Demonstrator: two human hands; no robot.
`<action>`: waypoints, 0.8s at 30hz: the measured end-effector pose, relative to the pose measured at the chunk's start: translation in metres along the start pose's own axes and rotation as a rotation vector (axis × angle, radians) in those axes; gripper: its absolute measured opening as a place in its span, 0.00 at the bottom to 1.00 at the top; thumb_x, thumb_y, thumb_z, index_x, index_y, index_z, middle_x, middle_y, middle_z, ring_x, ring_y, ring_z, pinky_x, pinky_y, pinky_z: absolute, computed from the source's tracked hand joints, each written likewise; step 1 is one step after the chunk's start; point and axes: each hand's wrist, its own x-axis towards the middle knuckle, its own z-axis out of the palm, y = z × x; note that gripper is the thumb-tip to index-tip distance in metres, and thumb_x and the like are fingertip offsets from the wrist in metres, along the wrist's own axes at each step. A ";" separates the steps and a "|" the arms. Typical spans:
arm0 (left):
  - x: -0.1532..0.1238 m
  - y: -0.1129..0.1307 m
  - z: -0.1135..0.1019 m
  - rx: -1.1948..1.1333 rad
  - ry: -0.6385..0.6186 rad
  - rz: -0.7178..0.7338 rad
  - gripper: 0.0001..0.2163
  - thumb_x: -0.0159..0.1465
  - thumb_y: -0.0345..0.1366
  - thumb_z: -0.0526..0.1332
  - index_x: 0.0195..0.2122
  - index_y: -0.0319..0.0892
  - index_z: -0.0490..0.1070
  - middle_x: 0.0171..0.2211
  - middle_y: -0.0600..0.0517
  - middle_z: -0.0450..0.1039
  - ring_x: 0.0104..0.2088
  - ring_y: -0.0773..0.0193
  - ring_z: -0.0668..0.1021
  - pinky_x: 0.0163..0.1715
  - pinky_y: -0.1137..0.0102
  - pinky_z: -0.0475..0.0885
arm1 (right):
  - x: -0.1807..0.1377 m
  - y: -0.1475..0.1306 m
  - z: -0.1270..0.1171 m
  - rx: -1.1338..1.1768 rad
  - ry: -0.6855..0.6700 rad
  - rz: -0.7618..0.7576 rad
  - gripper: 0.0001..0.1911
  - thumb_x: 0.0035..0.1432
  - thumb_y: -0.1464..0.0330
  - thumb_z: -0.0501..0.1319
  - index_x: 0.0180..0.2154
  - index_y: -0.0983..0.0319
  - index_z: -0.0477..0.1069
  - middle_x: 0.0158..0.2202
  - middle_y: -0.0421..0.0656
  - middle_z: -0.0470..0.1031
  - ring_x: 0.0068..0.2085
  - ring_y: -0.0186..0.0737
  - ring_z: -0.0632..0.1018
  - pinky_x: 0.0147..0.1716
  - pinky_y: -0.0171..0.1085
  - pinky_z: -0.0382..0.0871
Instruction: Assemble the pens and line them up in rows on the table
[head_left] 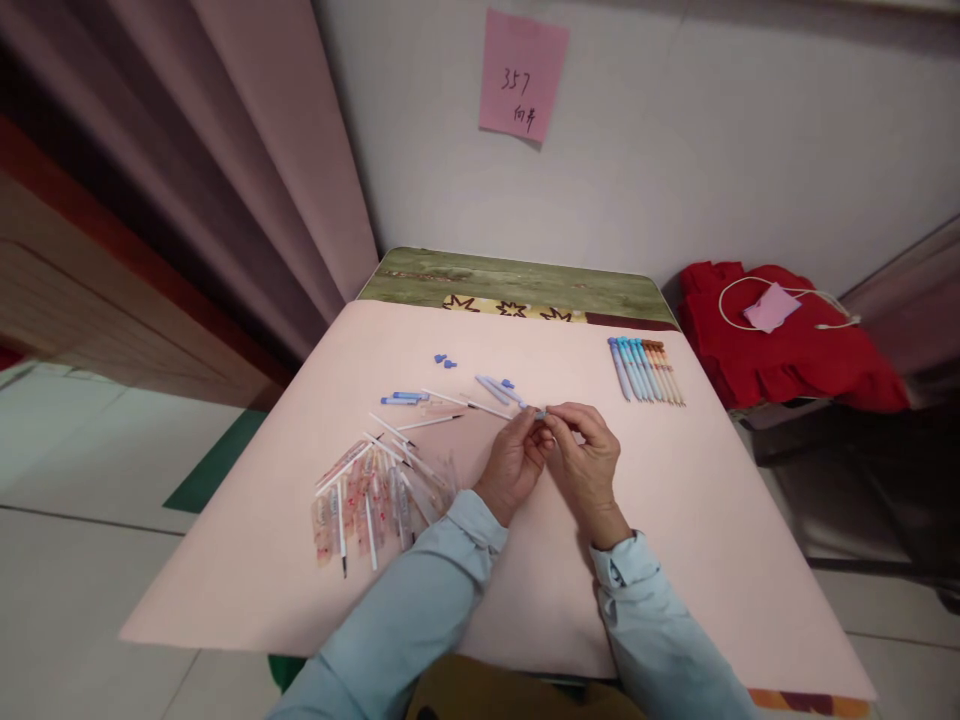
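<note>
Left hand (516, 458) and right hand (591, 455) both pinching some little bluish pen piece (541, 413), pens (645, 370) lined up off right.

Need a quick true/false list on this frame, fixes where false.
1. The neat row of pens lies toward the far right of the table sheet. True.
2. The heap of loose pen parts lies right of both hands. False: it lies left of the left hand and the right hand.
3. A pink note is on the wall beyond the table. True.
4. The hands are wide apart. False: their fingertips meet around a small part.
5. Both sleeves are red. False: they are light blue.
</note>
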 end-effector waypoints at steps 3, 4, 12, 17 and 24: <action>0.000 0.000 -0.002 0.009 -0.007 0.010 0.04 0.64 0.30 0.64 0.33 0.34 0.75 0.28 0.52 0.77 0.25 0.74 0.77 0.27 0.80 0.72 | 0.000 0.001 0.000 0.004 -0.001 -0.001 0.04 0.59 0.67 0.66 0.36 0.59 0.80 0.36 0.43 0.79 0.40 0.40 0.79 0.43 0.40 0.74; 0.001 0.000 -0.002 0.013 -0.009 0.008 0.04 0.63 0.30 0.65 0.33 0.34 0.75 0.28 0.52 0.77 0.25 0.74 0.76 0.26 0.80 0.72 | 0.000 0.001 0.000 0.005 -0.004 0.000 0.04 0.59 0.67 0.66 0.36 0.59 0.80 0.36 0.43 0.79 0.40 0.40 0.79 0.42 0.40 0.74; -0.001 0.000 -0.001 0.026 -0.009 -0.017 0.05 0.60 0.31 0.68 0.33 0.35 0.75 0.28 0.52 0.77 0.25 0.74 0.76 0.26 0.80 0.71 | -0.001 0.000 0.001 0.002 0.024 0.010 0.05 0.58 0.66 0.66 0.36 0.60 0.80 0.36 0.43 0.79 0.39 0.40 0.79 0.42 0.40 0.74; -0.001 -0.002 -0.003 0.021 -0.016 0.001 0.03 0.60 0.29 0.68 0.32 0.35 0.74 0.28 0.52 0.77 0.26 0.72 0.77 0.28 0.78 0.72 | -0.002 0.003 0.001 -0.010 0.018 0.024 0.06 0.58 0.64 0.66 0.35 0.60 0.80 0.35 0.44 0.79 0.39 0.41 0.79 0.40 0.41 0.74; -0.001 0.000 -0.001 0.001 0.006 -0.010 0.01 0.61 0.28 0.66 0.32 0.35 0.75 0.28 0.52 0.77 0.27 0.73 0.76 0.29 0.78 0.70 | -0.002 0.001 0.001 0.014 -0.004 0.016 0.06 0.58 0.65 0.67 0.35 0.60 0.80 0.36 0.44 0.79 0.39 0.41 0.79 0.42 0.41 0.74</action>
